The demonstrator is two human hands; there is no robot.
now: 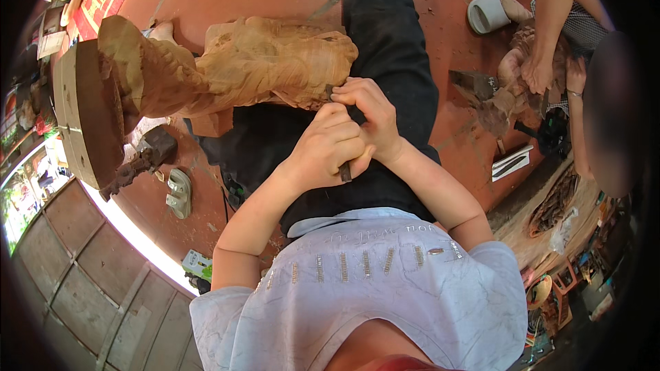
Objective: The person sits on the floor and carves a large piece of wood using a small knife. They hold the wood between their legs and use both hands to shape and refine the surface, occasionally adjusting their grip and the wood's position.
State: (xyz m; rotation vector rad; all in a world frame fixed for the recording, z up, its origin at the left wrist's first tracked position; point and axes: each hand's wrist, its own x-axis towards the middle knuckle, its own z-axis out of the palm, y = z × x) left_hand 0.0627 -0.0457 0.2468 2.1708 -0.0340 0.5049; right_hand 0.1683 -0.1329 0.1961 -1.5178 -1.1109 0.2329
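Observation:
A carved wooden sculpture (271, 61), light brown with flowing relief, lies on its side across my lap. Its thick, dark block base (86, 116) is at the left. My left hand (326, 145) is wrapped round a narrow dark carving tool (346, 173), whose lower end pokes out beneath the fist. Against it, my right hand (375, 113) is closed too, fingers pinching the tool's upper part near the sculpture's right end. That upper end meets the wood's near edge. My grip hides the tool's middle, so its exact kind does not show.
Another person's hands (536, 74) work on brown carved wood (493, 115) at the right. White paper (512, 163) with a dark tool lies on the tiled floor (460, 165). A sandal (179, 193) sits at left; a large log (512, 251) and several tools are at lower right.

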